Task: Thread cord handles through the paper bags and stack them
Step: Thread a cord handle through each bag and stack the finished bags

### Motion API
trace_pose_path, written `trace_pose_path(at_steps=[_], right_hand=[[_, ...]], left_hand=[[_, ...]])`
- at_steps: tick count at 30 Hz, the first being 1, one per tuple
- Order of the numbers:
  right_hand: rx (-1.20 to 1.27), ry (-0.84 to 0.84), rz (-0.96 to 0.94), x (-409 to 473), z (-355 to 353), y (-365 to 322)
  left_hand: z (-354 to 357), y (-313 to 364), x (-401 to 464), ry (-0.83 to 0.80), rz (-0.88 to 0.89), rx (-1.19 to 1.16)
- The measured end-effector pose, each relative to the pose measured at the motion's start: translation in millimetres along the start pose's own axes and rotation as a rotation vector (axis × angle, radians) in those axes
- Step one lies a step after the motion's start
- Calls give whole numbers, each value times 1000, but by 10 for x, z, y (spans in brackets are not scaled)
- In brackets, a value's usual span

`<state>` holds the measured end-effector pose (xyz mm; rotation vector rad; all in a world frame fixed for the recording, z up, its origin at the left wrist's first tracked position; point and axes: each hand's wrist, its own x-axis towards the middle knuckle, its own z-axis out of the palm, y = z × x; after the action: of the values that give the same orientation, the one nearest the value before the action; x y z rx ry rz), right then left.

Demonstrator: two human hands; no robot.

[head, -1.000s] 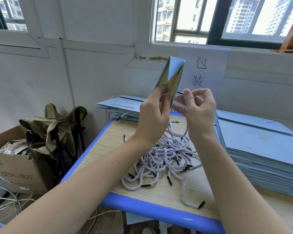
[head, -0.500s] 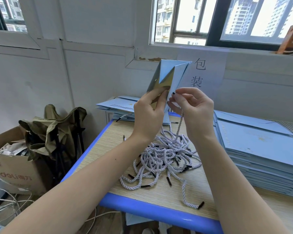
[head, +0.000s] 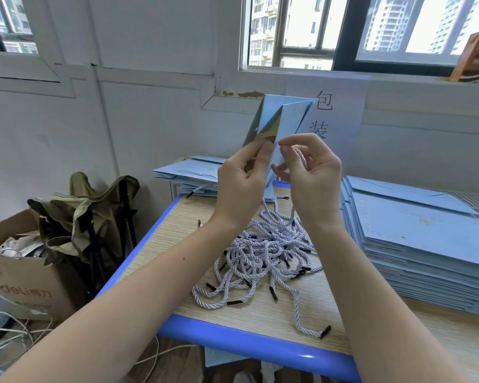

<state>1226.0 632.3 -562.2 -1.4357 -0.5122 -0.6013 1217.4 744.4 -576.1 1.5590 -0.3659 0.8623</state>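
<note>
Left hand [head: 239, 186] gripping raised paper bag [head: 281, 125] (thumb on top), right hand [head: 310, 172] pinching cord [head: 302, 158]

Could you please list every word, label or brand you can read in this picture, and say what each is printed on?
"包装": white paper sign on the wall under the window, partly hidden by the held bag.
"deli": cardboard box on the floor; the characters after it are too blurred to read.
Brown box on the windowsill: print unreadable.
</note>
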Motion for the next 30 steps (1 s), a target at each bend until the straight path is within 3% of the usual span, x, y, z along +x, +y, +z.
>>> trace_pose_path(at_steps=[9, 13, 18, 25, 30], right_hand=[[184, 120, 71, -13, 31, -80], [127, 138, 56, -11, 39, -67], [-11, 64, -3, -12, 54, -8], [30, -19, 39, 37, 40, -14], [31, 9, 52, 19, 24, -45]], left_hand=[[0, -65, 10, 17, 18, 10], [-4, -83, 25, 40, -22, -28], [-13, -75, 34, 52, -56, -45], [-23, -57, 42, 91, -88, -58], [-23, -53, 29, 88, -65, -20]])
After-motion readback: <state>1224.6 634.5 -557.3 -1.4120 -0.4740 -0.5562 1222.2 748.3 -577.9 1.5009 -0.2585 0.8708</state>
